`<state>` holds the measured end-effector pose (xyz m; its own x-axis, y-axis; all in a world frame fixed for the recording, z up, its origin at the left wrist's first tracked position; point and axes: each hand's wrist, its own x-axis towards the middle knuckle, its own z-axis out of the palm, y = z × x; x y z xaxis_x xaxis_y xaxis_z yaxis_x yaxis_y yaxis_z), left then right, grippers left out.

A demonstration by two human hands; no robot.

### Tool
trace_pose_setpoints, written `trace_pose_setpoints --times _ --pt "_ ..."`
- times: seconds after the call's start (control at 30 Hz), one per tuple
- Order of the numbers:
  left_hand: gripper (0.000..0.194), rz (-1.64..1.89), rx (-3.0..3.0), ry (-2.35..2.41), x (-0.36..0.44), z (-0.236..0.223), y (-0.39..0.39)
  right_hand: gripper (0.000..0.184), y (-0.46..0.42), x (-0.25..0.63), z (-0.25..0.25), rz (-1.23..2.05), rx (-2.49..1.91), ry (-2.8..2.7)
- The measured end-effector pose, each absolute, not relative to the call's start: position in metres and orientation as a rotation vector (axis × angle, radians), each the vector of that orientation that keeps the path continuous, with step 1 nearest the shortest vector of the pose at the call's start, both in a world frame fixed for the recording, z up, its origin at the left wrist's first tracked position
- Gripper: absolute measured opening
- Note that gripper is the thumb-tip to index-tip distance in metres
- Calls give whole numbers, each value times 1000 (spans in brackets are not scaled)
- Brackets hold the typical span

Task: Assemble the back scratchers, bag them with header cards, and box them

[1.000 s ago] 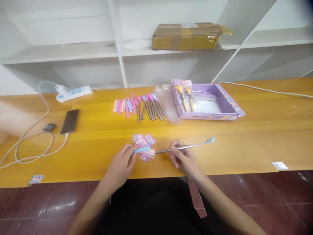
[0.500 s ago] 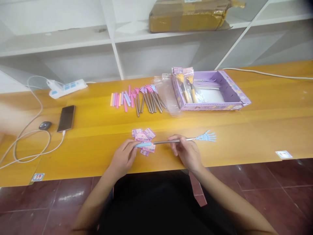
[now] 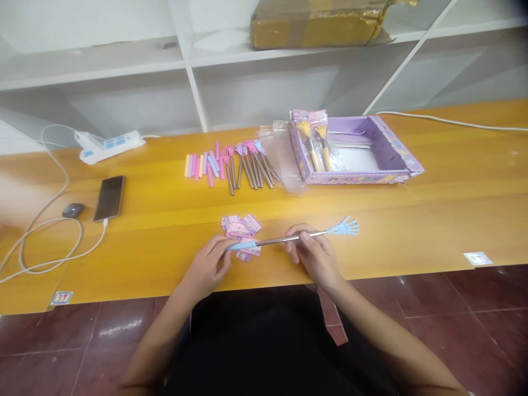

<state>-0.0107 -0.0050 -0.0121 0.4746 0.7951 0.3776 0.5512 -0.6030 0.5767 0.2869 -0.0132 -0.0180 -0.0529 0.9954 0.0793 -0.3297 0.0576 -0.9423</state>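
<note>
My left hand (image 3: pixel 209 265) pinches the outer end of a light-blue handle sleeve (image 3: pixel 243 245). The sleeve's other end meets the metal rod of a back scratcher (image 3: pixel 276 240); how far the rod is inside, I cannot tell. My right hand (image 3: pixel 314 253) grips that rod near its light-blue, hand-shaped head (image 3: pixel 345 225), which points right. Beneath the sleeve lies a loose pile of pink and purple cards (image 3: pixel 239 226). Farther back are several coloured handle sleeves (image 3: pixel 201 165) and several back scratchers without sleeves (image 3: pixel 251 168).
A purple display box (image 3: pixel 358 177) holds packaged back scratchers (image 3: pixel 315 146); clear plastic bags (image 3: pixel 284 159) lie beside it. At left are a phone (image 3: pixel 109 198), a black mouse (image 3: pixel 73 210), a cable and a power strip (image 3: pixel 113 146). A taped carton (image 3: pixel 317 25) sits on the shelf.
The rod's end has come together with the blue sleeve, and the scratcher has turned so its head faces up flat. My view has tilted down slightly.
</note>
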Motion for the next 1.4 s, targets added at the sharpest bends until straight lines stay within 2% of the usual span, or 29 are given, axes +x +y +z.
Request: trace_pose_setpoints --times 1.0,1.4 --pt "48 988 2426 1129 -7 -9 -7 43 -12 286 -18 1377 -927 -1178" --pt "50 1025 2439 1089 -6 -8 -7 38 -17 281 -9 1366 -920 -1204"
